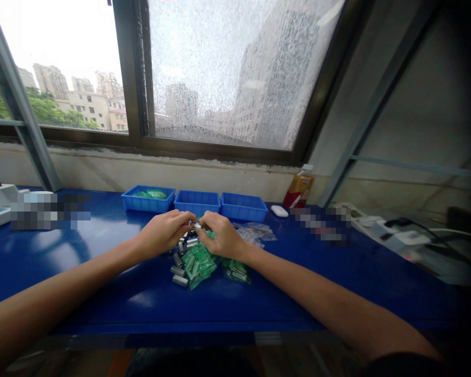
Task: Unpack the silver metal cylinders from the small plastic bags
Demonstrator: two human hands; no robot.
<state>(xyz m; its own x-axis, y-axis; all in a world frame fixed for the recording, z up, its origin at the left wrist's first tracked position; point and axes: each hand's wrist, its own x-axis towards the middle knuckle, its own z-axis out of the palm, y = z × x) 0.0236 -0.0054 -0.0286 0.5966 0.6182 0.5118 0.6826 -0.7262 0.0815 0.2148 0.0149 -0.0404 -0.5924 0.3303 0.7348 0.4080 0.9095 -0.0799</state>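
Observation:
My left hand (165, 231) and my right hand (224, 236) meet above a pile on the blue table. Both are closed, thumbs and fingers pinching a small silvery piece (197, 225) between them; its exact kind is too small to make out. Under the hands lie green translucent plastic bags (199, 263), with short silvery cylinders (180, 280) scattered along their left side. Another green bag (236, 271) with metal pieces inside rests below my right wrist. Clear plastic bags (255, 233) are spread just behind that wrist.
Three blue bins stand along the wall: the left bin (148, 204) contains green bags, beside a middle bin (198, 201) and a right bin (244, 208). A white rounded object (279, 211) and a drink bottle (299, 187) are farther right. Power strips and cables (400, 238) occupy the right end.

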